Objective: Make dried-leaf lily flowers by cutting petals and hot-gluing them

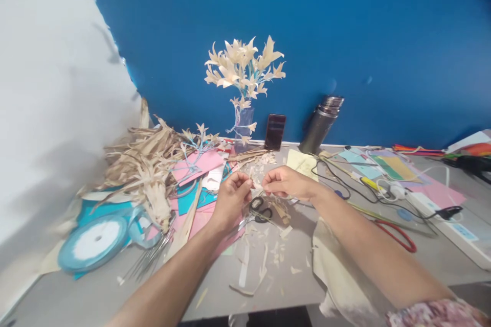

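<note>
The left hand [235, 195] and right hand [286, 183] meet over the middle of the counter [295, 291], just apart, fingertips drawn together in a pinch. A pale bit shows beside the left fingertips, but I cannot tell whether either of the hands is grasping it. Just below them lie the scissors [253, 213], black handles toward the right hand, blades pointing toward the left forearm. Pale scraps [286, 232] are strewn around the scissors and nearer the front edge.

Behind, cream flowers [229, 74] on blue stems rise from a clear vase [244, 125] near the blue wall. A phone [275, 133] stands right of the vase, then a dark flask [320, 126]. To the left are heaped husks [138, 158], a blue ribbon roll [88, 242] and thin wires [151, 258]. To the right, a cloth [333, 265] lies under the right forearm, a red cord [406, 246] beyond it, then a white power strip [448, 230].
</note>
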A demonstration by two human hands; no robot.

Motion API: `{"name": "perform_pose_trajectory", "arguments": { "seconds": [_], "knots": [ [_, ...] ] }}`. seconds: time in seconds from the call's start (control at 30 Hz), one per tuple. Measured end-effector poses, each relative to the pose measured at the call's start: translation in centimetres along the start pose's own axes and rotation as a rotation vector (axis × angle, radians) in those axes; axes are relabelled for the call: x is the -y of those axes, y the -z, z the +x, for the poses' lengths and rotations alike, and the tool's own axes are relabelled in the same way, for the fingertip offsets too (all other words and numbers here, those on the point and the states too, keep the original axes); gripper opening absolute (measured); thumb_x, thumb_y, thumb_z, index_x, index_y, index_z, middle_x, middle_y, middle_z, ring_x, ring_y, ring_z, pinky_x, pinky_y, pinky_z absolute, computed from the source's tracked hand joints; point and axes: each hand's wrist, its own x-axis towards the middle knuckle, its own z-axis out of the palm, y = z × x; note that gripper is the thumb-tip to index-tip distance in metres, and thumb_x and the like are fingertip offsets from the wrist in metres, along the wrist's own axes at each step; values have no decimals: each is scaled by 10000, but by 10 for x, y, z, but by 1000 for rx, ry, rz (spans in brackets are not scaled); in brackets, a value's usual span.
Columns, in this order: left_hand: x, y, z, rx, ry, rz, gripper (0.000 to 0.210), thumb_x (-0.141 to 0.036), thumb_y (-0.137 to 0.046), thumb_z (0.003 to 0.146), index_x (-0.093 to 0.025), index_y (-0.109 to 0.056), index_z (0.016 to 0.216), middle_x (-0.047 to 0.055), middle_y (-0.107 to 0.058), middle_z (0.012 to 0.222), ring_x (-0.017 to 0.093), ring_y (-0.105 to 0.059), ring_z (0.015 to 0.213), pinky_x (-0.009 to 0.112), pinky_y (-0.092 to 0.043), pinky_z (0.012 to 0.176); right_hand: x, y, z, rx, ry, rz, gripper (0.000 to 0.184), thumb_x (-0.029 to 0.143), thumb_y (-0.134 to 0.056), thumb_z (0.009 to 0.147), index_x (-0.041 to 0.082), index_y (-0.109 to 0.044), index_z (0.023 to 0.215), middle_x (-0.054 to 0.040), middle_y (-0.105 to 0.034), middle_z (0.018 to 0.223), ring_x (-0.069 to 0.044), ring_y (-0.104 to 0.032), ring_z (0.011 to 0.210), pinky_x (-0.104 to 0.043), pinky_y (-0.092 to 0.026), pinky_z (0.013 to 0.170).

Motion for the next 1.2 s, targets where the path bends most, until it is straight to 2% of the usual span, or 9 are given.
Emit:
{"name": "perform_pose_trajectory", "arguments": {
  "seconds": [0.2, 0.27, 0.4, 0.5, 0.57, 0.67, 0.83, 1.03, 1.2],
  "knots": [
    [6, 2, 2, 25, 38, -80, 220, -285, -757, 680, -174, -573, 726, -52, -552, 512, 80, -482, 439, 199, -359, 479, -4, -5, -6, -66, 69, 38, 165, 297, -703, 751, 148, -656, 803, 0, -649, 679, -57, -402, 468, -190, -294, 444],
    [8, 3, 4, 47, 83, -171, 250, -291, -778, 665, -178, -566, 737, -61, -530, 487, 77, -459, 428, 198, -345, 476, -7, -7, -9, -194, 184, -42, 170, 329, -667, 805, 161, -650, 821, 0, -644, 693, -76, -438, 493, -206, -345, 480],
    [7, 3, 3, 114, 169, -329, 303, -279, -823, 629, -173, -557, 729, -63, -524, 515, 65, -440, 435, 195, -336, 475, -17, -15, -13, -495, 496, -493, 161, 279, -571, 911, 188, -665, 817, -28, -660, 764, -149, -580, 690, -266, -466, 672],
    [7, 1, 0, 122, 191, -357, 308, -263, -837, 625, -164, -564, 728, -56, -533, 553, 61, -455, 456, 193, -351, 484, -25, -24, -13, -538, 765, -655, 146, 189, -569, 912, 213, -687, 994, -76, -670, 987, -172, -629, 837, -283, -501, 745],
    [8, 0, -1, 127, 206, -358, 306, -259, -841, 626, -160, -571, 730, -53, -540, 568, 58, -455, 463, 190, -359, 487, -27, -29, -12, -526, 858, -681, 158, 188, -590, 915, 229, -696, 1024, -82, -666, 1010, -164, -641, 825, -268, -510, 711],
    [9, 1, -1, 144, 221, -352, 289, -259, -834, 644, -155, -579, 733, -31, -588, 614, 55, -467, 471, 187, -369, 492, -26, -33, -13, -575, 846, -635, 102, 241, -614, 921, 231, -715, 927, -62, -689, 902, -161, -643, 749, -265, -507, 660],
    [8, 2, -1, 150, 232, -385, 285, -243, -836, 657, -155, -582, 753, 3, -661, 751, 54, -489, 498, 193, -394, 503, -26, -32, -15, -803, 645, -511, 110, 267, -611, 917, 209, -681, 855, -29, -699, 785, -151, -611, 633, -260, -488, 603],
    [12, 0, -2, 150, 231, -355, 300, -247, -858, 638, -150, -586, 721, 33, -684, 868, 82, -567, 596, 206, -447, 538, -32, -37, -15, -869, 814, -1009, 185, 155, -542, 941, 233, -709, 921, -63, -725, 885, -193, -653, 832, -306, -472, 744],
    [16, -1, -1, 91, 236, -377, 284, -214, -871, 619, -156, -619, 735, -2, -629, 781, 104, -597, 672, 200, -465, 561, -35, -45, -15, -799, 771, -1114, 232, 126, -539, 923, 222, -703, 1056, -90, -704, 1001, -216, -632, 884, -326, -473, 741]
  ]
}}
